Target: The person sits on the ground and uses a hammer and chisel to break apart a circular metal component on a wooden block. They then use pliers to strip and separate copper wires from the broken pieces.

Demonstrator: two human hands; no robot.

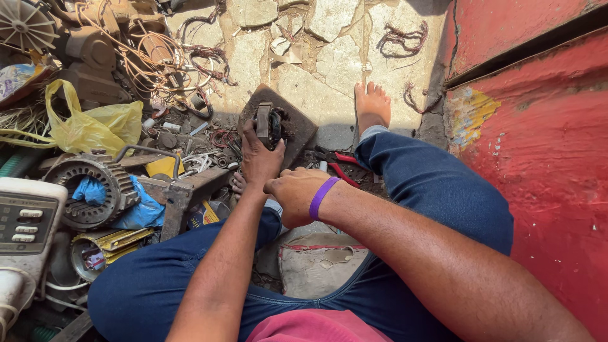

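My left hand [259, 158] grips a small dark motor part [269, 125] with wire windings, held upright on a worn wooden block [297, 123] on the ground. My right hand [294, 193], with a purple band at the wrist, hangs just behind the left one with its fingers curled; what it holds, if anything, is hidden. I sit low in blue jeans, and my bare foot [372, 104] rests on the cracked stone floor beyond the block.
Red-handled pliers [342, 166] lie by my right knee. At left are a finned motor housing [95, 187] with blue plastic, a yellow bag [95, 126], tangled copper wire [152, 60], a white appliance panel [25, 218]. A red wall [544, 145] stands right.
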